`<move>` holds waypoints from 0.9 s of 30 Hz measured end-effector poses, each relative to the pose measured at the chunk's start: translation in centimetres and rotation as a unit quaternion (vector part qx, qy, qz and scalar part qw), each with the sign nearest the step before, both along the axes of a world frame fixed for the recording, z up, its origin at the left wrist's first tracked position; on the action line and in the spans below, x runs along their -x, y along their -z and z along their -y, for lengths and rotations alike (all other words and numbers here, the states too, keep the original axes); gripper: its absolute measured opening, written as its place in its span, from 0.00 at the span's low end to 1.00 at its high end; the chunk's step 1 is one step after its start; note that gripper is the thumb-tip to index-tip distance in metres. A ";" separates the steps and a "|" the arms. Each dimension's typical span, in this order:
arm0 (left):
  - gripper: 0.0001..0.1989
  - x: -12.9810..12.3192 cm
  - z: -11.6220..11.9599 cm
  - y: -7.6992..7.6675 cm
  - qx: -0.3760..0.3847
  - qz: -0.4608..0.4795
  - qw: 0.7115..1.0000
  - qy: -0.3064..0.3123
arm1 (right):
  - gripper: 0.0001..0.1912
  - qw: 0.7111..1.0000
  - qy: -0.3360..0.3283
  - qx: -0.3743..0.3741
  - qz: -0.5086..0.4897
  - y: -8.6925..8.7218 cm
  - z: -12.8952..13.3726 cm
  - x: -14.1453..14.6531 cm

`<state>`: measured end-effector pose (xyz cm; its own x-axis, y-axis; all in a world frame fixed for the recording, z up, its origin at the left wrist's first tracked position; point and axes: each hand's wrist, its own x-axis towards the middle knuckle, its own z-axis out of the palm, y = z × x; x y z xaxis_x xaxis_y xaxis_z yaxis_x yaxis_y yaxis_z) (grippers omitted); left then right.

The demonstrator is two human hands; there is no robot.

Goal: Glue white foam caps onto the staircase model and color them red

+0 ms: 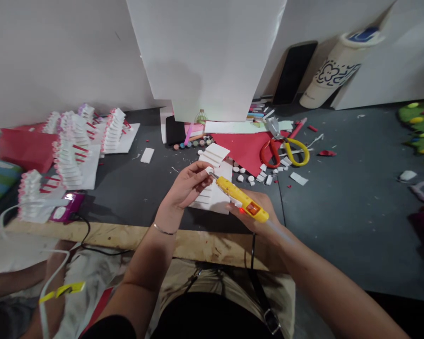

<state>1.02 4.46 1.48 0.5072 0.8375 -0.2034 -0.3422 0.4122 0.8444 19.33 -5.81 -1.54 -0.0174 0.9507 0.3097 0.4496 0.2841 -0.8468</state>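
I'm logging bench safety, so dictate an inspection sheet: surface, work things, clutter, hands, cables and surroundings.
Surface: dark tabletop, littered with bits.
Work things: yellow glue gun, its tip at a small white piece; ridged white card lying close by.
Clutter: scissors, red sheet, white scraps.
Hands: left hand pinches the small white piece; right hand grips the yellow glue gun.
Cables: white cable and black cable at left, both past the front edge.
Surroundings: bottle and phone at the back; another person's arm, lower left.
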 end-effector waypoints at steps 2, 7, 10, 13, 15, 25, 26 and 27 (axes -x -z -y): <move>0.15 0.0 0.0 0.1 -0.002 -0.001 1.000 0.005 | 0.28 1.000 0.001 -0.002 0.003 0.1 0.0 -0.1; 0.14 0.1 0.0 0.2 -0.004 -0.008 1.000 0.006 | 0.27 1.000 0.000 -0.002 0.015 0.2 0.0 -0.2; 0.15 0.1 0.0 0.0 -0.001 -0.004 1.000 -0.003 | 0.26 1.000 -0.002 0.003 0.012 0.3 0.0 -0.2; 0.16 0.1 0.0 -0.3 -0.004 0.004 1.000 -0.004 | 0.26 1.000 0.000 0.008 0.005 0.3 0.1 -0.2; 0.16 0.0 0.0 -0.3 -0.001 0.000 1.000 0.003 | 0.26 1.000 0.003 0.002 0.002 0.4 0.1 -0.2; 0.16 0.2 0.0 0.0 0.013 0.008 1.000 0.011 | 0.26 1.000 0.001 0.003 0.004 0.1 0.1 -0.2; 0.16 0.2 0.0 0.0 0.015 0.004 1.000 0.009 | 0.26 1.000 0.000 0.005 0.007 0.0 0.2 -0.2; 0.15 0.2 0.0 0.0 0.017 -0.002 1.000 0.007 | 0.26 1.000 -0.001 0.008 0.011 -0.1 0.2 -0.1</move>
<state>0.85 4.46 1.49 0.5186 0.8228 -0.2327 -0.3330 0.4450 0.8313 19.47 -5.97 -1.44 -0.0255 0.9554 0.2941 0.4686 0.2713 -0.8407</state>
